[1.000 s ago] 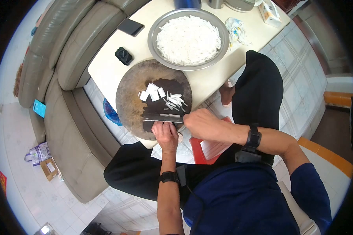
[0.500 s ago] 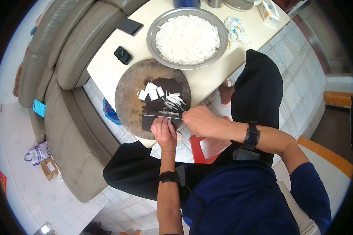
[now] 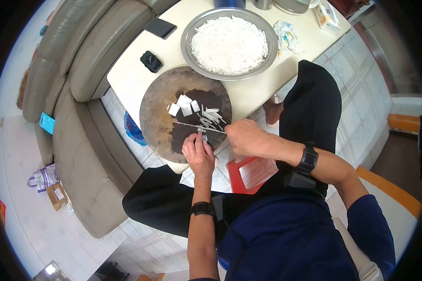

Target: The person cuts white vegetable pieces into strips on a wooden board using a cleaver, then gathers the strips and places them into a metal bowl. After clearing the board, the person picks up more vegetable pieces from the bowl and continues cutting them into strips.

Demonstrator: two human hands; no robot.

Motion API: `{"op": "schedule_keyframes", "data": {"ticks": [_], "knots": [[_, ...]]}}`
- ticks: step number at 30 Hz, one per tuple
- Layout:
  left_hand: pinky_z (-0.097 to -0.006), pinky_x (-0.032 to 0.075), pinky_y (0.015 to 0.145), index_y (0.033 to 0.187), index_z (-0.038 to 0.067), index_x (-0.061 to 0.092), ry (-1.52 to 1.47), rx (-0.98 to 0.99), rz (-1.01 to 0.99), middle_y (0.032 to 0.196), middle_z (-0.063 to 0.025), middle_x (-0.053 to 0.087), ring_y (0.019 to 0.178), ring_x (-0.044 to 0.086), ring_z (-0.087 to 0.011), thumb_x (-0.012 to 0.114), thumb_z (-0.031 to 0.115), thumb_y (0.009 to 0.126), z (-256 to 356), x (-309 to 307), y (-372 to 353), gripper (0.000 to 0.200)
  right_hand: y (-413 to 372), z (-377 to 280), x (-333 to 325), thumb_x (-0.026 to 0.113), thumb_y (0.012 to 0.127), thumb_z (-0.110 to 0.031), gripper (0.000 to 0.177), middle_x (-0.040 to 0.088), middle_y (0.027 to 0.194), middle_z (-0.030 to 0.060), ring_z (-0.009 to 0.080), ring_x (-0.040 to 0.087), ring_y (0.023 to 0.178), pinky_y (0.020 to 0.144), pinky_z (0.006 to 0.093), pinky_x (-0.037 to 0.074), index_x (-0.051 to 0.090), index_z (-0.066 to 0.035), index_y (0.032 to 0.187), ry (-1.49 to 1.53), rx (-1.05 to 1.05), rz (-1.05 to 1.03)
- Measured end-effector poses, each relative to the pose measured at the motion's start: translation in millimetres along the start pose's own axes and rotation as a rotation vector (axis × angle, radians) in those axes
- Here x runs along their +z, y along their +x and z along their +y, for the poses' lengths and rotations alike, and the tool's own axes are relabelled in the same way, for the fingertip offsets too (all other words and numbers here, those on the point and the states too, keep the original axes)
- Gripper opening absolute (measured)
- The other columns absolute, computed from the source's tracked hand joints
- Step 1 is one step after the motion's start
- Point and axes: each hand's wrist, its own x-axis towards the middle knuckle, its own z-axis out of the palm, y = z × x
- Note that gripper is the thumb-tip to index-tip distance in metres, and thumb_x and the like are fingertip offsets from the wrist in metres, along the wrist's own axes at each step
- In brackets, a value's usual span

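Two-handed, clamps thin steel knife (image 3: 197, 126) in closed right grip (image 3: 246, 138), pins small white piece (image 3: 204, 137) under curled, closed left grip (image 3: 199, 153).

Rough, stained wooden chopping board (image 3: 154, 112), shiny metal bowl (image 3: 188, 29), glossy cream tabletop (image 3: 126, 79), matt leather sofa (image 3: 79, 51)
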Motion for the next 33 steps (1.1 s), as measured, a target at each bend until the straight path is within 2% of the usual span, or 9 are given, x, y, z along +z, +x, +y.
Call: {"op": "schedule_keyframes", "data": {"ticks": [9, 11, 14, 21, 23, 33], "knots": [[-0.0442, 0.038, 0.082, 0.098, -0.004, 0.056, 0.025, -0.016, -0.009, 0.099, -0.0184, 0.053, 0.094, 0.05, -0.0352, 0.054, 0.001, 0.078, -4.4, 4.2, -4.0, 0.02, -1.6, -5.8, 9.5, 0.061, 0.066, -0.006, 0.011, 0.063, 0.073, 0.0199, 0.0336, 0.064, 0.077, 0.066, 0.0413, 0.051, 0.065, 0.002, 0.072, -0.117, -0.097, -0.013], [-0.0446, 0.038, 0.083, 0.1, -0.003, 0.056, 0.028, -0.015, -0.017, 0.101, -0.0181, 0.052, 0.097, 0.049, -0.0352, 0.055, 0.002, 0.078, -6.1, 4.8, -6.2, 0.022, 5.4, -3.8, 23.9, 0.059, 0.064, -0.005, 0.016, 0.061, 0.07, 0.0223, 0.0369, 0.062, 0.07, 0.064, 0.0443, 0.049, 0.06, 0.005, 0.076, -0.079, -0.194, 0.095], [-0.0448, 0.038, 0.084, 0.102, -0.002, 0.057, 0.025, -0.012, -0.021, 0.103, -0.0177, 0.051, 0.099, 0.049, -0.035, 0.056, 0.003, 0.077, -4.8, 3.4, -4.5, 0.025, 9.6, -6.5, 23.2, 0.058, 0.063, -0.003, 0.014, 0.061, 0.07, 0.0228, 0.0374, 0.062, 0.069, 0.063, 0.0446, 0.049, 0.06, 0.004, 0.074, -0.063, -0.145, 0.163], [-0.0427, 0.04, 0.082, 0.097, -0.001, 0.06, -0.05, -0.025, 0.089, 0.099, -0.0142, 0.054, 0.095, 0.052, -0.0328, 0.062, 0.001, 0.075, -3.3, 0.9, -9.3, 0.021, 1.9, 3.9, 14.4, 0.056, 0.063, -0.002, 0.01, 0.06, 0.067, 0.0232, 0.0382, 0.061, 0.068, 0.063, 0.0451, 0.049, 0.06, 0.004, 0.07, -0.023, -0.178, 0.138], [-0.0427, 0.04, 0.081, 0.095, -0.001, 0.061, -0.041, -0.007, 0.066, 0.097, -0.014, 0.055, 0.093, 0.052, -0.0326, 0.063, 0.0, 0.075, -3.2, 0.5, -13.2, 0.02, -2.0, -0.8, 11.1, 0.057, 0.063, -0.003, 0.01, 0.06, 0.067, 0.0231, 0.038, 0.062, 0.068, 0.063, 0.0451, 0.049, 0.06, 0.004, 0.07, -0.046, -0.179, 0.061], [-0.0424, 0.042, 0.075, 0.086, -0.004, 0.061, 0.03, 0.019, 0.012, 0.091, -0.0167, 0.057, 0.086, 0.053, -0.0344, 0.064, -0.004, 0.071, -0.8, -2.5, -15.9, 0.015, -13.5, -3.2, 23.2, 0.058, 0.063, -0.003, 0.011, 0.061, 0.068, 0.0222, 0.0363, 0.063, 0.069, 0.06, 0.0429, 0.05, 0.06, 0.004, 0.071, -0.072, -0.236, 0.081]]}}
